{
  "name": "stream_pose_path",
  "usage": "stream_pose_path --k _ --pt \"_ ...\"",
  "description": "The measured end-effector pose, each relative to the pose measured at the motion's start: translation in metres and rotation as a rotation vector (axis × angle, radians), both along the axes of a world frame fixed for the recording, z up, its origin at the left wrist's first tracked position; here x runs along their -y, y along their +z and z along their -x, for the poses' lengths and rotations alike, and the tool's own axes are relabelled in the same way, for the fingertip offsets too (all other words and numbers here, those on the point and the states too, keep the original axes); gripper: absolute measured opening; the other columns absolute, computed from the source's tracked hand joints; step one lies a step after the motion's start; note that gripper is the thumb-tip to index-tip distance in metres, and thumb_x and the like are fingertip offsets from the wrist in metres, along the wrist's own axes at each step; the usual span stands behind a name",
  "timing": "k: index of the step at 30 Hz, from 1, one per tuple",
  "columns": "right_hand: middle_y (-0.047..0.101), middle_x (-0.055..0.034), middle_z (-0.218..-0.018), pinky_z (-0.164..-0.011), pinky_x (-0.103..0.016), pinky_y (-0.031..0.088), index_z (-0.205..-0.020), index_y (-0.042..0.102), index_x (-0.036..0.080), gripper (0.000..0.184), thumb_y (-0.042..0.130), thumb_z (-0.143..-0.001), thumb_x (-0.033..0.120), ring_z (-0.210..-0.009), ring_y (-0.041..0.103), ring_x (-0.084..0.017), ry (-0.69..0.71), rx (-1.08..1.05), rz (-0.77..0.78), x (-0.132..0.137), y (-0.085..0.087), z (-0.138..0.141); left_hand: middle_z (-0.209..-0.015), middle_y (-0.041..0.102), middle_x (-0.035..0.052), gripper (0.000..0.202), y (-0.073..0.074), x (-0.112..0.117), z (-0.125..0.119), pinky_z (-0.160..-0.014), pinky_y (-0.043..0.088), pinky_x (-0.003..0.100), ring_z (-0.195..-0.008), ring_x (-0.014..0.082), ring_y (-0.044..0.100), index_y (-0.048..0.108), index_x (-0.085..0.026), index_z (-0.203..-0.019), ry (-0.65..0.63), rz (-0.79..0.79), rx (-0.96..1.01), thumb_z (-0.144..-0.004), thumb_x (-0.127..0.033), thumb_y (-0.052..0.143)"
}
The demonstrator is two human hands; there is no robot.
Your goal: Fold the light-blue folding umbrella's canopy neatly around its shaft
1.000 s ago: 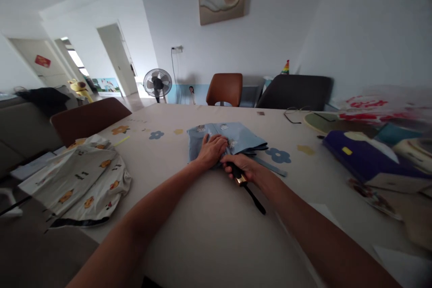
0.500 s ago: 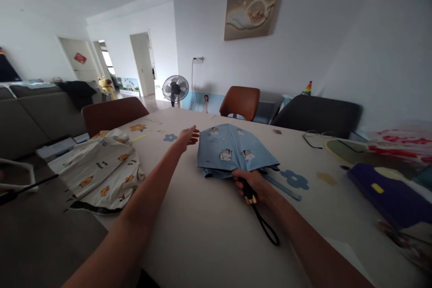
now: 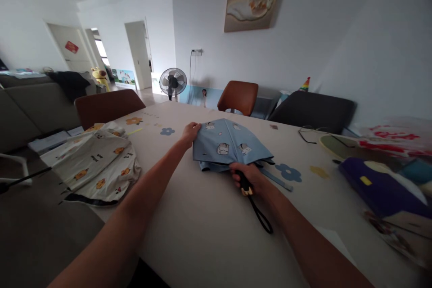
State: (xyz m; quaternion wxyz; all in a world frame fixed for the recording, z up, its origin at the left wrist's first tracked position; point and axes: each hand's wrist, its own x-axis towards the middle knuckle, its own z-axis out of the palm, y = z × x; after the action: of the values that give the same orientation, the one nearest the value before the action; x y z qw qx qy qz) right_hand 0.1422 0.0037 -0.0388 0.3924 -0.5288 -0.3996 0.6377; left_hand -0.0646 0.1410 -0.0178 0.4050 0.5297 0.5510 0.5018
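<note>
A light blue umbrella (image 3: 229, 141) with cartoon animal prints lies partly folded over the middle of the table. My right hand (image 3: 248, 177) is wrapped round its black handle, close under the canopy, and a black wrist loop dangles from the handle's gold-coloured end. At the canopy's upper left edge, my left hand (image 3: 191, 132) grips the cloth, its fingertips partly hidden. A blue strap sticks out to the right of the canopy. Farther left, a cream umbrella (image 3: 101, 164) with orange prints rests at the table's edge, its dark shaft pointing left.
The table (image 3: 199, 216) has a flower-patterned cover. On its right are glasses (image 3: 308, 135), a purple bag-like item (image 3: 374, 184) and a red-and-white plastic bag (image 3: 394, 137). Brown chairs (image 3: 238, 97) and a dark chair (image 3: 313, 110) stand around it; a fan (image 3: 173, 82) is behind.
My left hand has moved right, from open beside the canopy to closed on its edge. My right hand keeps hold of the handle. The whole view has shifted slightly.
</note>
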Motion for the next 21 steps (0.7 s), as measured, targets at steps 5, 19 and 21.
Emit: stream_pose_path --k 5,19,21 --pt "0.047 0.0034 -0.042 -0.031 -0.02 0.042 -0.058 0.05 0.015 0.02 0.054 -0.077 0.019 -0.032 0.042 -0.007 -0.016 -0.074 -0.022 0.0 0.001 -0.001 -0.071 0.059 0.0034 0.022 -0.006 0.0 -0.002 -0.059 0.038 0.022 -0.07 0.0138 0.053 0.061 -0.014 -0.076 0.078 -0.084 -0.152 -0.077 -0.034 0.052" --pt "0.054 0.0006 -0.038 -0.031 -0.022 0.04 -0.054 0.05 0.018 0.022 0.056 -0.073 0.027 -0.03 0.05 -0.012 -0.132 0.123 -0.222 0.013 0.002 0.029 -0.095 0.063 0.0096 0.037 0.044 0.056 -0.051 -0.079 0.04 0.033 -0.089 0.0235 0.059 0.053 -0.018 -0.096 0.088 -0.185 -0.415 -0.077 -0.05 0.052" --pt "0.053 0.0001 -0.038 -0.032 -0.021 0.039 -0.052 0.049 0.018 0.024 0.055 -0.073 0.028 -0.03 0.049 -0.012 -0.14 0.172 -0.265 0.015 0.004 0.034 -0.102 0.061 0.0139 0.06 0.044 0.065 -0.063 -0.079 0.041 0.034 -0.094 0.0267 0.058 0.051 -0.016 -0.105 0.014 -0.105 -0.34 -0.066 -0.06 0.06"
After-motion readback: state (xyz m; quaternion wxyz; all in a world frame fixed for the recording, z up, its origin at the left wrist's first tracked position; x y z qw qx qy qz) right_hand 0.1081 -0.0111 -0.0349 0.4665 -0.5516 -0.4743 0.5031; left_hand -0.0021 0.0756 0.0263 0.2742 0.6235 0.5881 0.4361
